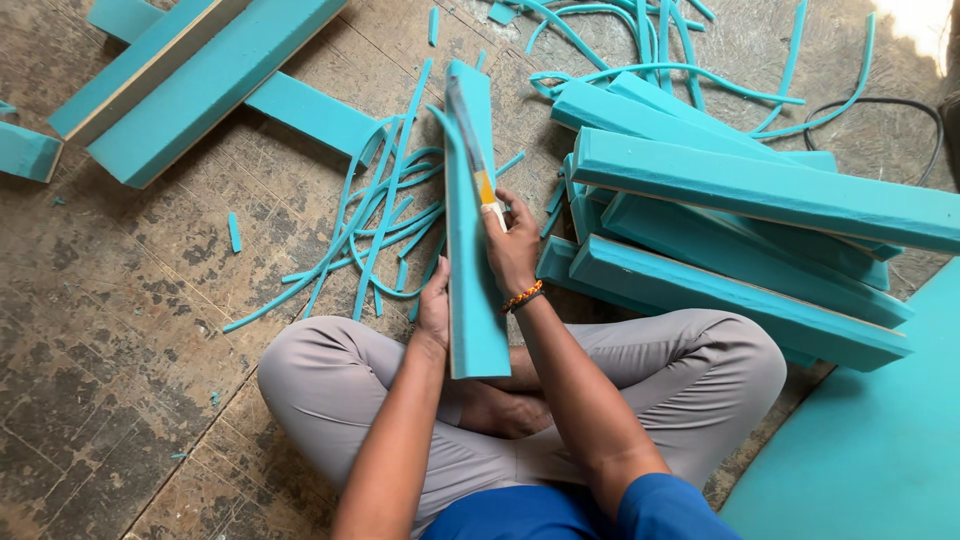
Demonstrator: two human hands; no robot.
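while the person sits cross-legged on the floor (120, 330), the left hand (434, 303) grips the left edge of a teal foam strip (473, 270) standing over the lap. the right hand (512, 245) is closed around a yellow-handled knife (474, 150) laid along the strip. cut foam bars (740, 230) lie just right.

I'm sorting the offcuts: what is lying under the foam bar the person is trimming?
Under the foam bar, thin teal strips lie on the worn floor; its near end rests above the crossed legs. Anything directly beneath is covered.
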